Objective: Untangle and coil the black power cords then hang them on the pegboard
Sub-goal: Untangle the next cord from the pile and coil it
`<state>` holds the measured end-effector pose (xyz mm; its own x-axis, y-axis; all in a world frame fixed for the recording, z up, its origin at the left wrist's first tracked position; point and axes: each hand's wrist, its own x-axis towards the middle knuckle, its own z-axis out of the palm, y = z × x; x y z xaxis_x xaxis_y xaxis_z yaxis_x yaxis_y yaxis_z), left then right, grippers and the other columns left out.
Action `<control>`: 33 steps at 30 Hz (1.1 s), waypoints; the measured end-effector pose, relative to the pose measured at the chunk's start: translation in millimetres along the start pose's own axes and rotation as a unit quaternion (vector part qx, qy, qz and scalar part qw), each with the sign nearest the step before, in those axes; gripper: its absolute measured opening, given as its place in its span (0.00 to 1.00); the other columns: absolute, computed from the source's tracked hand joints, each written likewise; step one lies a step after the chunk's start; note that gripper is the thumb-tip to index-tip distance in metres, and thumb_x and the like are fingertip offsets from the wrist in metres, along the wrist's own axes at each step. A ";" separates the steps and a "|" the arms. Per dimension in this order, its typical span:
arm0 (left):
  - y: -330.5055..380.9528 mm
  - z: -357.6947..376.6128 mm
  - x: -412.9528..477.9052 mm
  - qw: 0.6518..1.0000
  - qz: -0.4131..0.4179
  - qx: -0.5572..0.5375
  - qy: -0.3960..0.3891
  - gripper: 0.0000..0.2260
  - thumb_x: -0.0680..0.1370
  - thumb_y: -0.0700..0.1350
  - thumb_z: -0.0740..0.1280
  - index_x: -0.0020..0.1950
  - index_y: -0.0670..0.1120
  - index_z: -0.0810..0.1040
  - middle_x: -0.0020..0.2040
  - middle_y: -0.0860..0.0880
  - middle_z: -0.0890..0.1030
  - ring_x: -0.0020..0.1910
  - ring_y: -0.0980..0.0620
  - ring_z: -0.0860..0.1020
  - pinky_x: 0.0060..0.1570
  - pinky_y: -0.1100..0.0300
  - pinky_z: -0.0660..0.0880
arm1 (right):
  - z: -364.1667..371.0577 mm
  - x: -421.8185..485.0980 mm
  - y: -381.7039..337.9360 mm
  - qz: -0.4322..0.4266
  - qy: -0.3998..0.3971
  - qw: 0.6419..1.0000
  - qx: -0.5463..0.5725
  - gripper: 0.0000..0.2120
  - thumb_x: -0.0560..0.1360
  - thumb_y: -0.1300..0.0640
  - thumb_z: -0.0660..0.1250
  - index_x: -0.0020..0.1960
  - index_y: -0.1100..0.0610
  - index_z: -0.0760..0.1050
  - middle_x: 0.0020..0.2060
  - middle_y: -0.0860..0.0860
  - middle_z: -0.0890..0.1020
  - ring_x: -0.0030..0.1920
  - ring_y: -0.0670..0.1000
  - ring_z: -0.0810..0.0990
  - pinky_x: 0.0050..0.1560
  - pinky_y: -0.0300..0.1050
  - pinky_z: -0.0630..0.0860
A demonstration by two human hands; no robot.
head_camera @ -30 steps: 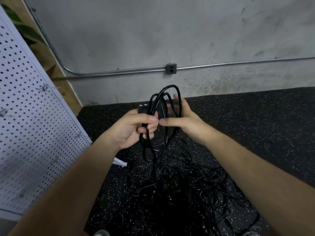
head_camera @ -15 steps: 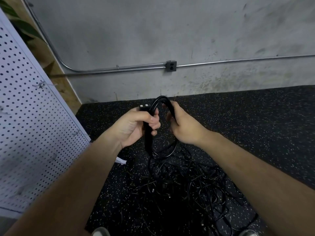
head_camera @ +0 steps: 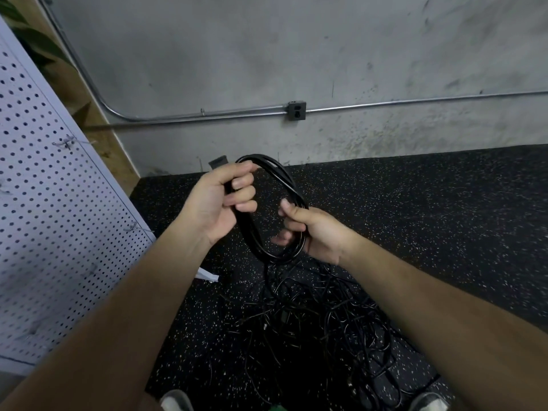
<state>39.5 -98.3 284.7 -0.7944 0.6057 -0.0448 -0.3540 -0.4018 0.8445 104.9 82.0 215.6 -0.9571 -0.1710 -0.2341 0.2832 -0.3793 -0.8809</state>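
Note:
A black power cord coil (head_camera: 274,176) forms an oval loop held up between both hands. My left hand (head_camera: 222,203) grips the coil's upper left side, with the cord's plug end (head_camera: 218,162) sticking out behind the knuckles. My right hand (head_camera: 311,232) grips the coil's lower right side, thumb on top. One strand runs down from the coil into a tangled pile of black cords (head_camera: 311,321) on the floor below. The white pegboard (head_camera: 44,218) stands at the left with metal hooks (head_camera: 66,143) on it.
Speckled black rubber floor (head_camera: 430,218) spreads to the right. A concrete wall with metal conduit and an outlet box (head_camera: 296,110) lies ahead. A white scrap (head_camera: 207,275) lies by the pegboard's foot. My shoe tips (head_camera: 176,401) show at the bottom edge.
The loose loops have been gathered into one tidy oval coil. My right hand slid down from the top of the loops to the coil's lower right side, and the hands moved apart.

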 end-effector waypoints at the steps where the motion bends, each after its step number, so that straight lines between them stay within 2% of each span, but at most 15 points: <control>1: 2.1 -1.1 0.3 1.000 0.002 0.001 0.018 0.03 0.75 0.41 0.65 0.44 0.43 0.77 0.26 0.56 0.63 0.20 0.60 0.57 0.26 0.65 0.55 | 1.3 -0.4 2.0 0.009 -0.017 0.999 0.040 0.09 0.79 0.50 0.67 0.45 0.56 0.74 0.24 0.46 0.64 0.29 0.49 0.71 0.53 0.51 0.80; 5: 6.3 -20.6 8.6 0.995 0.006 -0.011 0.101 0.11 0.76 0.38 0.66 0.34 0.46 0.74 0.25 0.56 0.61 0.20 0.60 0.57 0.23 0.66 0.58 | -3.5 -6.1 -6.8 0.048 -0.080 0.994 0.048 0.11 0.81 0.53 0.63 0.41 0.54 0.70 0.27 0.45 0.64 0.28 0.47 0.66 0.49 0.48 0.79; 7: 1.3 -30.5 14.7 0.983 0.006 0.095 0.156 0.13 0.76 0.34 0.67 0.35 0.47 0.71 0.26 0.54 0.62 0.21 0.58 0.59 0.23 0.63 0.64 | -1.4 -9.4 -17.4 0.050 -0.078 0.996 -0.013 0.14 0.81 0.52 0.62 0.38 0.53 0.67 0.27 0.45 0.61 0.27 0.47 0.62 0.43 0.46 0.76; 9: -8.3 -37.8 20.0 0.947 -0.005 0.228 0.226 0.09 0.75 0.33 0.71 0.39 0.45 0.75 0.29 0.50 0.67 0.23 0.55 0.64 0.24 0.60 0.70 | 7.5 -15.7 -25.8 0.056 -0.082 0.995 -0.023 0.16 0.81 0.49 0.61 0.36 0.52 0.65 0.26 0.46 0.57 0.26 0.47 0.58 0.38 0.45 0.72; 10: -11.9 -40.8 22.3 0.936 -0.014 0.242 0.256 0.07 0.74 0.34 0.73 0.43 0.43 0.77 0.32 0.49 0.70 0.24 0.55 0.66 0.25 0.60 0.71 | 14.7 -20.0 -28.4 0.059 -0.087 0.994 -0.020 0.17 0.81 0.47 0.61 0.36 0.52 0.64 0.27 0.46 0.56 0.26 0.47 0.56 0.38 0.45 0.71; 13: -10.9 -48.7 26.7 0.942 -0.024 0.158 0.294 0.12 0.70 0.35 0.77 0.51 0.39 0.79 0.39 0.46 0.76 0.24 0.56 0.67 0.22 0.62 0.69 | 44.2 -33.8 -24.7 0.055 -0.065 0.994 -0.068 0.20 0.81 0.41 0.60 0.36 0.51 0.63 0.27 0.46 0.57 0.27 0.48 0.56 0.40 0.45 0.71; 16: -0.2 -50.7 29.8 0.943 -0.019 0.121 0.308 0.12 0.70 0.30 0.73 0.50 0.39 0.75 0.35 0.47 0.73 0.20 0.58 0.64 0.20 0.63 0.65 | 70.7 -38.7 -16.3 0.041 -0.013 0.995 -0.091 0.20 0.83 0.46 0.62 0.35 0.50 0.62 0.26 0.46 0.58 0.25 0.48 0.56 0.38 0.43 0.70; 18: 0.8 -51.0 29.2 0.943 -0.022 0.119 0.310 0.14 0.69 0.28 0.71 0.49 0.40 0.72 0.33 0.48 0.69 0.19 0.57 0.62 0.20 0.63 0.63 | 73.4 -38.6 -15.7 0.054 0.005 0.993 -0.109 0.20 0.82 0.47 0.64 0.35 0.50 0.62 0.25 0.46 0.58 0.24 0.47 0.55 0.36 0.43 0.69; 20: -3.8 -47.5 25.7 0.948 -0.030 0.131 0.289 0.18 0.68 0.28 0.71 0.52 0.41 0.71 0.32 0.49 0.67 0.20 0.57 0.61 0.20 0.62 0.62 | 65.2 -39.4 -17.0 0.081 0.007 0.985 -0.154 0.19 0.80 0.48 0.68 0.36 0.51 0.65 0.26 0.47 0.60 0.25 0.47 0.58 0.41 0.44 0.73; 22: -12.0 -37.5 23.7 0.957 -0.031 0.140 0.254 0.14 0.70 0.29 0.70 0.45 0.44 0.71 0.29 0.51 0.64 0.21 0.56 0.59 0.20 0.62 0.59 | 53.5 -40.6 -16.2 0.082 0.023 0.980 -0.183 0.15 0.76 0.49 0.74 0.43 0.56 0.71 0.29 0.48 0.68 0.28 0.47 0.68 0.44 0.49 0.80; 24: -17.2 -21.2 21.8 0.962 -0.019 0.162 0.219 0.14 0.73 0.29 0.68 0.37 0.46 0.70 0.24 0.53 0.62 0.21 0.56 0.58 0.21 0.62 0.57 | 43.9 -37.5 -16.8 0.031 0.083 0.963 -0.253 0.22 0.71 0.49 0.79 0.58 0.55 0.73 0.41 0.49 0.80 0.39 0.47 0.80 0.45 0.51 0.83; 26: -18.6 -3.2 19.1 0.967 0.006 0.185 0.176 0.16 0.74 0.29 0.67 0.34 0.47 0.70 0.23 0.54 0.61 0.21 0.56 0.57 0.22 0.62 0.56 | 40.3 -31.5 -22.1 -0.034 0.123 0.933 -0.338 0.31 0.67 0.48 0.82 0.64 0.49 0.71 0.52 0.47 0.83 0.49 0.47 0.83 0.50 0.48 0.83; 28: -16.8 8.5 18.5 0.973 0.015 0.179 0.148 0.15 0.74 0.29 0.66 0.33 0.46 0.69 0.23 0.53 0.61 0.21 0.55 0.57 0.22 0.62 0.54 | 39.7 -24.2 -24.5 -0.065 0.087 0.950 -0.293 0.31 0.66 0.54 0.83 0.65 0.49 0.73 0.54 0.49 0.85 0.54 0.48 0.84 0.60 0.47 0.80; 29: -16.0 11.8 19.1 0.976 0.017 0.167 0.140 0.16 0.74 0.29 0.65 0.33 0.45 0.68 0.23 0.52 0.61 0.20 0.56 0.57 0.22 0.62 0.54 | 39.8 -21.0 -23.0 -0.063 0.065 0.966 -0.242 0.31 0.66 0.59 0.82 0.65 0.52 0.74 0.53 0.50 0.86 0.55 0.49 0.85 0.61 0.47 0.79; 33: -19.0 17.8 20.6 0.982 0.010 0.111 0.150 0.20 0.73 0.29 0.64 0.28 0.47 0.62 0.23 0.52 0.57 0.18 0.55 0.56 0.20 0.64 0.56 | 50.6 -15.9 -10.8 -0.050 0.025 0.989 -0.139 0.26 0.68 0.68 0.79 0.63 0.60 0.74 0.46 0.54 0.84 0.49 0.54 0.86 0.54 0.48 0.83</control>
<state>38.6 -66.0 277.2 -0.9217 0.3562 -0.1535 -0.2465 -0.2322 0.9409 120.2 42.8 249.6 -0.9834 -0.0968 -0.1537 0.1653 -0.1260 -0.9782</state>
